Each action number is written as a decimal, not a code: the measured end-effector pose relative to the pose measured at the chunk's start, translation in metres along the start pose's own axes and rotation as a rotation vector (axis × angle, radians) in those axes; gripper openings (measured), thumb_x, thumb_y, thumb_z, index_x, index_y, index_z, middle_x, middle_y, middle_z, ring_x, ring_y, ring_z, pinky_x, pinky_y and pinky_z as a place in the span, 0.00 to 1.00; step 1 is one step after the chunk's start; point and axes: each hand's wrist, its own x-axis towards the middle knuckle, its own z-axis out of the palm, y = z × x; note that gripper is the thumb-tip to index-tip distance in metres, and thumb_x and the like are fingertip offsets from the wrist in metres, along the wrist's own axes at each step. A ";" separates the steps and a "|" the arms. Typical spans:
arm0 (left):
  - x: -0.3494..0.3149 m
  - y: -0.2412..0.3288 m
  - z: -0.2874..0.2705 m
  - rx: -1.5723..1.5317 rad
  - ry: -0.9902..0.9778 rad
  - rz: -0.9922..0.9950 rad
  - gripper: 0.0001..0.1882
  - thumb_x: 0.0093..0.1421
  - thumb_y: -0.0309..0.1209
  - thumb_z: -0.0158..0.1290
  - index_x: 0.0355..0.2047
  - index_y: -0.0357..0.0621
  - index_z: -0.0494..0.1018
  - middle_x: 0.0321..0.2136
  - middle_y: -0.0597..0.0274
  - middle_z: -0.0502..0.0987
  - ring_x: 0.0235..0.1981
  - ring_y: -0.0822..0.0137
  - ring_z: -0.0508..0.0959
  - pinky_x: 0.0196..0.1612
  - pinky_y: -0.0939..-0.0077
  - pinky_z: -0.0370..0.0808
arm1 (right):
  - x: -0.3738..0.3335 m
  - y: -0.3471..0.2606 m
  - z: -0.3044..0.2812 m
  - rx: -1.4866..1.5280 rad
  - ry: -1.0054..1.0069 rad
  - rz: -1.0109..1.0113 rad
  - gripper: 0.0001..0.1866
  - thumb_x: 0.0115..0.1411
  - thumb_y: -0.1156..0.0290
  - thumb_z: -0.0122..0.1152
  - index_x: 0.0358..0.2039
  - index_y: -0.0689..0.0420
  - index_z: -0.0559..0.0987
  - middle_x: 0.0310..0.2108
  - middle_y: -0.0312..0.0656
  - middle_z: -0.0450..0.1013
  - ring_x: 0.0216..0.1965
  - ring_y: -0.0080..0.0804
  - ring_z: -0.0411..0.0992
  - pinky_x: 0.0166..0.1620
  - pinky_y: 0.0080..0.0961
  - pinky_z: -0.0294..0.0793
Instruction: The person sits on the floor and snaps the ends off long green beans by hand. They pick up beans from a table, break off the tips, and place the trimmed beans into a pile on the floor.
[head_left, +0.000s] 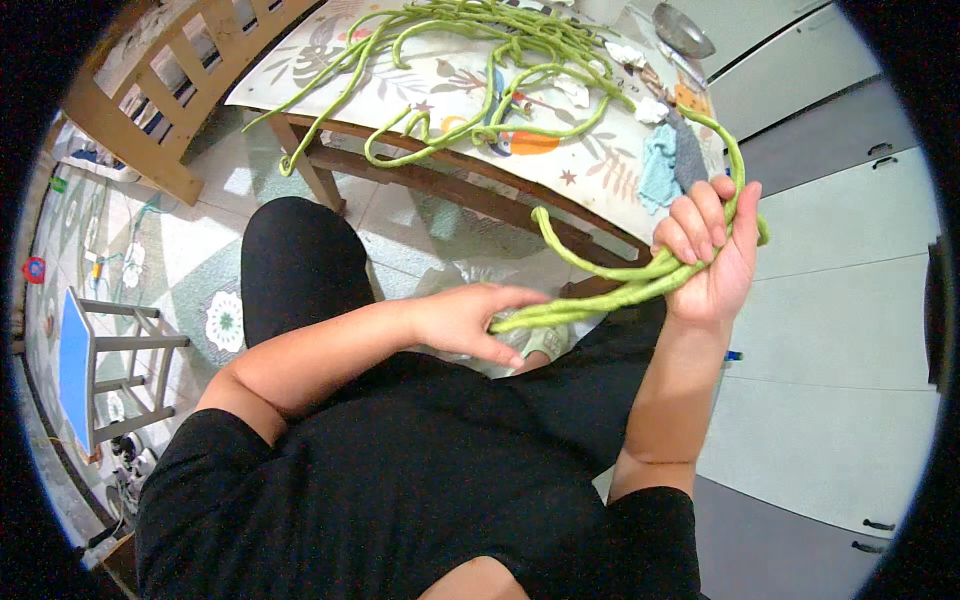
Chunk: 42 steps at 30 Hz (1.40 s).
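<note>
Several long beans [620, 296] cross above the lap [600, 370], clamped in the right hand [710, 250]; the left hand [470, 322] has thumb and fingers apart around their ends, perhaps touching. More beans [480, 25] lie on the table [590, 150].

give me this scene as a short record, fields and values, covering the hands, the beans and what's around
right hand grip: closed around a few long green beans
left hand grip: open beside the ends of those beans; contact unclear
bean pile: more long beans, tangled on the patterned tablecloth
table's right side: light blue cloth
floor at left: stool with blue top
right background: pale cabinets
</note>
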 end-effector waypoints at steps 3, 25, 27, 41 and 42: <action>-0.006 -0.012 -0.005 0.012 -0.130 -0.077 0.18 0.47 0.36 0.56 0.38 0.43 0.69 0.31 0.59 0.73 0.32 0.66 0.73 0.37 0.73 0.69 | 0.020 -0.009 0.018 0.032 0.010 -0.005 0.16 0.59 0.55 0.41 0.26 0.55 0.69 0.11 0.29 0.51 0.13 0.17 0.49 0.17 0.15 0.51; -0.026 0.014 -0.116 -1.350 0.463 -0.068 0.17 0.57 0.33 0.40 0.48 0.48 0.58 0.39 0.53 0.70 0.36 0.67 0.74 0.27 0.81 0.75 | 0.115 0.009 -0.088 -0.812 0.496 0.121 0.15 0.55 0.66 0.50 0.40 0.60 0.65 0.32 0.43 0.66 0.31 0.32 0.66 0.31 0.25 0.68; -0.024 0.010 -0.109 -1.284 0.476 -0.069 0.17 0.57 0.34 0.40 0.48 0.49 0.58 0.39 0.54 0.71 0.35 0.67 0.74 0.26 0.82 0.74 | 0.108 0.026 -0.077 -0.895 0.432 0.163 0.12 0.55 0.67 0.49 0.38 0.60 0.68 0.26 0.39 0.68 0.23 0.24 0.66 0.20 0.15 0.63; -0.051 0.015 -0.061 -1.285 0.387 0.018 0.20 0.60 0.35 0.38 0.48 0.36 0.59 0.39 0.55 0.71 0.37 0.68 0.73 0.39 0.75 0.71 | 0.034 0.129 -0.002 -0.990 0.167 0.419 0.14 0.58 0.60 0.46 0.22 0.56 0.70 0.16 0.29 0.64 0.14 0.13 0.57 0.15 0.10 0.53; -0.052 0.013 -0.057 -1.286 0.395 0.011 0.19 0.59 0.35 0.38 0.48 0.36 0.59 0.39 0.55 0.71 0.36 0.68 0.73 0.39 0.76 0.71 | 0.031 0.133 -0.006 -0.946 0.182 0.416 0.14 0.58 0.60 0.47 0.22 0.56 0.70 0.16 0.29 0.64 0.14 0.13 0.57 0.16 0.10 0.54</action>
